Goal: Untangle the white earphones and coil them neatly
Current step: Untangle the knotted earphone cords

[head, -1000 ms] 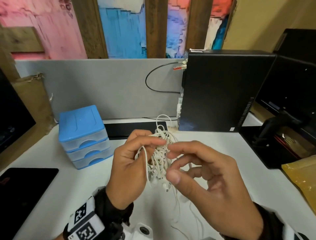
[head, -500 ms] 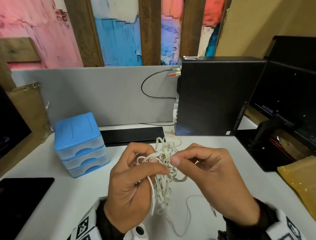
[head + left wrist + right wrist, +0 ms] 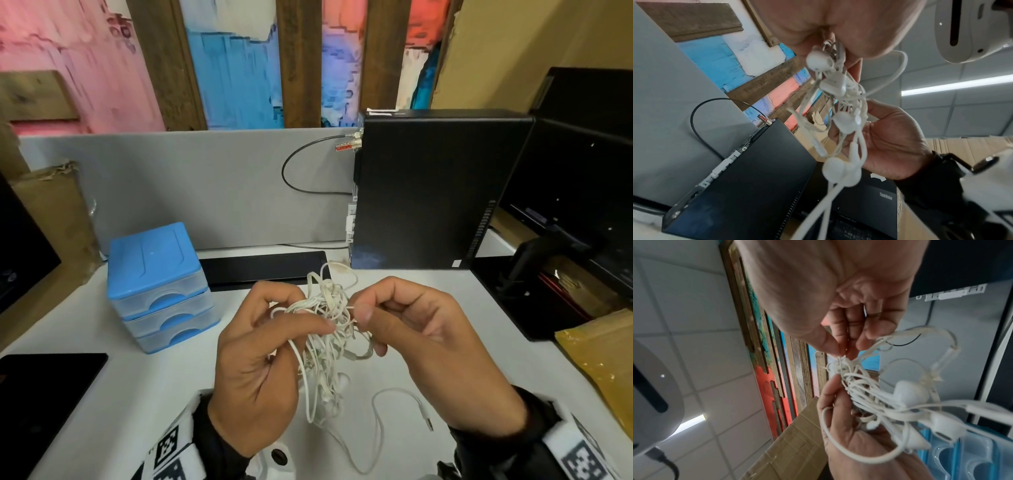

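Note:
A tangled bunch of white earphones hangs above the white desk between my two hands. My left hand grips the bunch, thumb across its front. My right hand pinches a strand at the bunch's upper right between thumb and forefinger. Earbuds and an inline remote dangle below the left hand in the left wrist view. The right wrist view shows the right hand pinching thin cord at the knot. A loose cord end with its plug trails onto the desk.
A blue three-drawer organiser stands left of my hands. A black computer case stands behind on the right, a black keyboard lies in front of the grey partition. A dark tablet lies at the left, a yellow envelope at the right.
Both hands have lowered slightly with the bunch. My right hand shifted from the bunch's lower front to pinch a strand at its upper right. A loose cord end now trails on the desk.

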